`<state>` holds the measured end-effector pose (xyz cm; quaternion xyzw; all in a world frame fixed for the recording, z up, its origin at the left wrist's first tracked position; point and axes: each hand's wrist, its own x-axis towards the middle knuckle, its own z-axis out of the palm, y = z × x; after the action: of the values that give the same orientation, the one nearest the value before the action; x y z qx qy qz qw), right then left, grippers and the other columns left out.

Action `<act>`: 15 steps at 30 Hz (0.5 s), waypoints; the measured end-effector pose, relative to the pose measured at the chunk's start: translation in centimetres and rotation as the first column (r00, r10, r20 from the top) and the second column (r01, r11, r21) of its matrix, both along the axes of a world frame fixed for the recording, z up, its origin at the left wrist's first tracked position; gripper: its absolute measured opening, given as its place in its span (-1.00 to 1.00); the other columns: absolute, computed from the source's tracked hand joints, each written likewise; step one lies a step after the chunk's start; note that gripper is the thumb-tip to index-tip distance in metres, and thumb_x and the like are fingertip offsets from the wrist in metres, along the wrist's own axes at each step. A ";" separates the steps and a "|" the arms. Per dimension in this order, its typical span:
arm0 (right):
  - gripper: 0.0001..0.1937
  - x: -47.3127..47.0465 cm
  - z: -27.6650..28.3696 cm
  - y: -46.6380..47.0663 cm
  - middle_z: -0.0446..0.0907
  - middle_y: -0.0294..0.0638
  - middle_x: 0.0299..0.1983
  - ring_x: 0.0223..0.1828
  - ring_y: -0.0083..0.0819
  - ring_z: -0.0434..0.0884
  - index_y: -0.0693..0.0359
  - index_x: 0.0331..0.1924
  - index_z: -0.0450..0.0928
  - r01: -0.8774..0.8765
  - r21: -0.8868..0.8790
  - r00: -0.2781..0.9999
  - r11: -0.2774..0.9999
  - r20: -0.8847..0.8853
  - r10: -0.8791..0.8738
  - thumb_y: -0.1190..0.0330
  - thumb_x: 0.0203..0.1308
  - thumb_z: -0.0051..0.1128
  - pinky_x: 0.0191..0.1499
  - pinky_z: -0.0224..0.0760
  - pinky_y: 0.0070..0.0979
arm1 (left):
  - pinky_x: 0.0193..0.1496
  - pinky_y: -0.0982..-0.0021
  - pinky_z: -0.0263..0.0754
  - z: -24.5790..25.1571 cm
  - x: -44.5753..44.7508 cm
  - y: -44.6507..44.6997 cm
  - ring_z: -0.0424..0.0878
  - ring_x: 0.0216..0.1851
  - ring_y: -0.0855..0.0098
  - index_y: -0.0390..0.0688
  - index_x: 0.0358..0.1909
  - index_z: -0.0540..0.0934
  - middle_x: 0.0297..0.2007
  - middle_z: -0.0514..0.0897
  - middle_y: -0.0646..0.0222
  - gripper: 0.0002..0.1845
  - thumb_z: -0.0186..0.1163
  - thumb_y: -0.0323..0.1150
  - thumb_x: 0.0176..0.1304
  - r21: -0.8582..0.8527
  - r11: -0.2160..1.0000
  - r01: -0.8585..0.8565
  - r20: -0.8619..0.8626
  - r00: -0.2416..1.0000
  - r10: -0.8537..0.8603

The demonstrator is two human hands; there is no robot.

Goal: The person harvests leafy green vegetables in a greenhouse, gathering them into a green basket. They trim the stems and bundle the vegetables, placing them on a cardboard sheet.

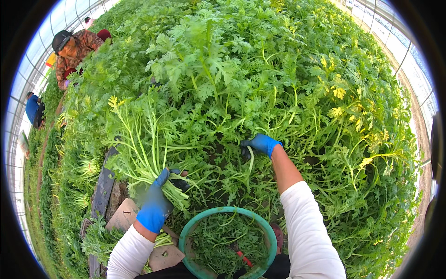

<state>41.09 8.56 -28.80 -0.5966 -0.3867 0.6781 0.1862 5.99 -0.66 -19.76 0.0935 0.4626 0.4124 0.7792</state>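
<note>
My left hand (156,202), in a blue glove with a darkened palm, grips a bunch of leafy greens with lobed leaves, probably crown daisy (150,153). The cut stem ends point down to the right, and the leaves fan up to the left. Low among the standing plants is my right hand (259,144), gloved in blue too. A pale stem (251,160) runs down from between its thumb and fingers; leaves partly hide the fingertips. Between my arms stands a round green tub (185,228) holding loose leaves and a red-handled tool (244,258).
Dense greens (216,69) rise ahead, yellowed at right (339,92). At left lie a dark board (101,185), cardboard (122,214) and tied bunches (89,167). A person in a patterned jacket (83,40) and another in blue (32,108) are farther left, beside the greenhouse wall.
</note>
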 end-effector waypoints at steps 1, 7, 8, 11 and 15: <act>-0.72 0.0 0.7 -0.3 0.63 -0.13 -0.58 -0.64 -0.45 0.58 0.35 -0.40 0.61 -0.037 0.099 0.986 0.994 -0.160 0.053 0.25 0.27 0.12 -0.50 0.41 -0.55 | -0.12 0.12 0.58 0.0 0.0 0.0 0.63 -0.21 0.15 -0.16 -0.14 0.50 -0.06 0.62 0.09 -0.70 0.10 -0.13 0.31 -0.001 1.000 0.002 -0.001 1.000 -0.002; -0.61 -0.6 10.0 -1.2 0.56 -0.21 -0.70 -0.82 -0.70 0.28 0.29 -0.44 0.63 -0.018 0.516 0.882 0.856 -0.394 0.256 0.12 0.30 0.04 -0.74 -0.01 -0.76 | -0.18 0.14 0.55 0.9 0.8 -0.4 0.60 -0.36 0.24 -0.14 -0.18 0.51 -0.29 0.62 0.20 -0.70 0.10 -0.10 0.32 0.034 0.999 -0.033 -0.081 0.996 0.036; -0.61 -0.9 12.4 -1.2 0.55 -0.21 -0.70 -0.83 -0.70 0.26 0.29 -0.45 0.61 0.015 0.566 0.883 0.824 -0.395 0.255 0.12 0.31 0.03 -0.75 -0.01 -0.74 | -0.21 0.16 0.54 1.3 0.8 -0.5 0.58 -0.43 0.28 -0.13 -0.20 0.52 -0.37 0.62 0.25 -0.70 0.08 -0.09 0.33 0.082 0.996 -0.037 -0.069 0.997 0.042; -0.60 -2.0 20.4 -1.3 0.54 -0.20 -0.66 -0.82 -0.67 0.21 0.27 -0.48 0.54 0.180 0.704 0.890 0.687 -0.413 0.191 0.11 0.35 -0.04 -0.73 0.02 -0.72 | -0.23 0.19 0.49 3.0 0.5 -0.6 0.49 -0.55 0.37 -0.15 -0.17 0.55 -0.54 0.55 0.34 -0.64 -0.04 -0.06 0.41 0.408 0.913 0.004 0.169 0.982 -0.080; -0.65 -5.2 27.2 -3.6 0.66 -0.15 -0.48 -0.67 -0.61 0.45 0.21 -0.40 0.55 0.543 0.780 0.796 0.310 -0.596 0.105 0.11 0.37 -0.05 -0.58 0.34 -0.70 | -0.21 0.18 0.43 6.1 0.1 -0.4 0.34 -0.65 0.42 -0.09 -0.17 0.54 -0.68 0.43 0.48 -0.60 -0.20 -0.05 0.48 0.595 0.803 -0.039 0.399 0.882 -0.253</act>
<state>35.93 5.00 -1.62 -0.2088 -0.5397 0.4364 0.6889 6.13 -1.07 -13.66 0.2558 0.1086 0.4988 0.8209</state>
